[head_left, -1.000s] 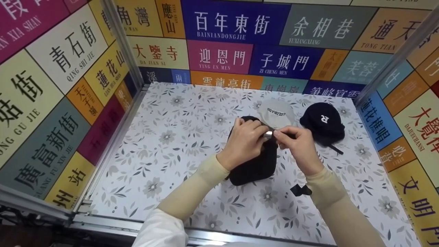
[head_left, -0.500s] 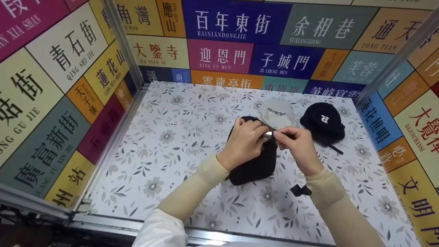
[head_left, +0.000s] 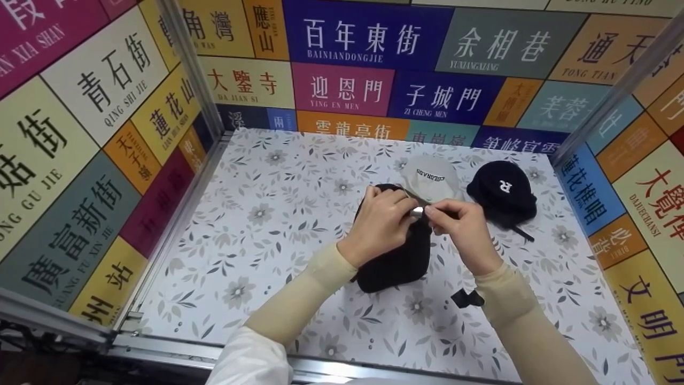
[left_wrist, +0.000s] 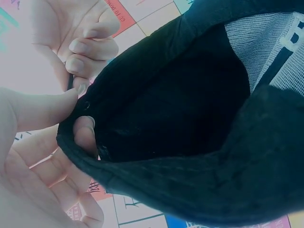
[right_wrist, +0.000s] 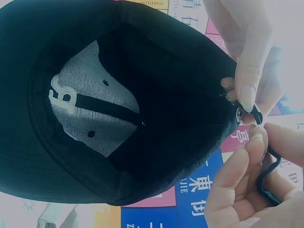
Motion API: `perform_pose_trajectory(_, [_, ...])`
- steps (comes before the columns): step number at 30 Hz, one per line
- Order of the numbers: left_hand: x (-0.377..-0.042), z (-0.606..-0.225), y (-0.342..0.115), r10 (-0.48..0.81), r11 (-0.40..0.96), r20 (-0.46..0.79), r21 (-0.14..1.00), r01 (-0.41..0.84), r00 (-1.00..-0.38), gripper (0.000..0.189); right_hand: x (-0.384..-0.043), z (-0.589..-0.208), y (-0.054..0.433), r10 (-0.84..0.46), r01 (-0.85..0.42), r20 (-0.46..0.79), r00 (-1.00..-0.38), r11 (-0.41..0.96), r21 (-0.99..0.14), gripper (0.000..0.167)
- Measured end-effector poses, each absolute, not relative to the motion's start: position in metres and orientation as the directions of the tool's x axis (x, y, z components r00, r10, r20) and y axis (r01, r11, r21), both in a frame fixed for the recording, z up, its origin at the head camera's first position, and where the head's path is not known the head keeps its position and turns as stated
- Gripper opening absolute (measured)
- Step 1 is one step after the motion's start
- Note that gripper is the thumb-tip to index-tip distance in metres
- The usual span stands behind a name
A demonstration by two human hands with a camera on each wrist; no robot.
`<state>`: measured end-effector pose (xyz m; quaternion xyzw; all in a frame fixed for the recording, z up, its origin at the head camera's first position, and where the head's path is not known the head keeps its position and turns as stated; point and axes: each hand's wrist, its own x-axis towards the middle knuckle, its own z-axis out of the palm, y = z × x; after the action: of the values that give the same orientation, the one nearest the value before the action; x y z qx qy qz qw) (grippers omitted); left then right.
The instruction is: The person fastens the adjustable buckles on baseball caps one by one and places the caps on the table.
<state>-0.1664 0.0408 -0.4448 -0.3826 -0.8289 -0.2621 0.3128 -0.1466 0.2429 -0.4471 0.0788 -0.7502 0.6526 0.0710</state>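
Observation:
A black baseball cap (head_left: pixel 396 263) is held between both hands, its inside facing the wrist cameras. White mesh lining (right_wrist: pixel 102 97) and a pale stitched letter show within the crown. My left hand (head_left: pixel 380 222) pinches the cap's back edge, thumb on one side and a fingertip through the opening. A shiny metal buckle (head_left: pixel 417 212) shows between the hands. With thumb and fingertips, my right hand (head_left: pixel 460 227) pinches the thin dark strap (right_wrist: pixel 269 173) beside that buckle. The strap's loose length curves down past the right fingers. Fingers hide part of the buckle.
Behind the hands lies a light grey cap (head_left: pixel 432 176) lettered COLORADO. A dark cap (head_left: pixel 502 190) with a white R sits to its right, its strap sticking out. The floral tabletop (head_left: pixel 256 256) is bounded by sign-covered walls (head_left: pixel 342 88) and metal rails. A black piece (head_left: pixel 467 298) is by the right wrist.
Both hands keep their grips. The metal buckle has tilted slightly, and the black cap's brim has shifted a little toward the person. The right hand's fingers have moved slightly.

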Motion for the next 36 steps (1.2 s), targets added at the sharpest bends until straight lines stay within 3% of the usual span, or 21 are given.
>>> perform_pose_trajectory(7, [-0.165,-0.444,0.041,0.471,0.577,0.717,0.189,0.794,-0.513,0.006,-0.147,-0.444,0.248,-0.051,-0.201,0.195,-0.979,0.173,-0.964,0.024])
perform_pose_trajectory(12, [-0.164,-0.443,0.041,0.474,0.588,0.713,0.182,0.788,-0.517,0.007,-0.151,-0.443,0.252,-0.008,-0.341,0.36,-0.933,0.345,-0.875,0.019])
perform_pose_trajectory(18, [-0.162,-0.441,0.042,0.469,0.596,0.713,0.178,0.783,-0.52,0.007,-0.151,-0.444,0.245,-0.113,-0.419,0.427,-0.897,0.521,-0.743,0.011])
perform_pose_trajectory(26, [-0.162,-0.44,0.045,0.478,0.607,0.705,0.166,0.777,-0.524,0.008,-0.146,-0.44,0.237,-0.133,-0.43,0.414,-0.901,0.415,-0.802,0.016])
perform_pose_trajectory(36, [-0.161,-0.439,0.045,0.468,0.6,0.73,0.153,0.786,-0.499,0.007,-0.124,-0.408,0.224,-0.107,-0.414,0.403,-0.909,0.353,-0.839,0.021])
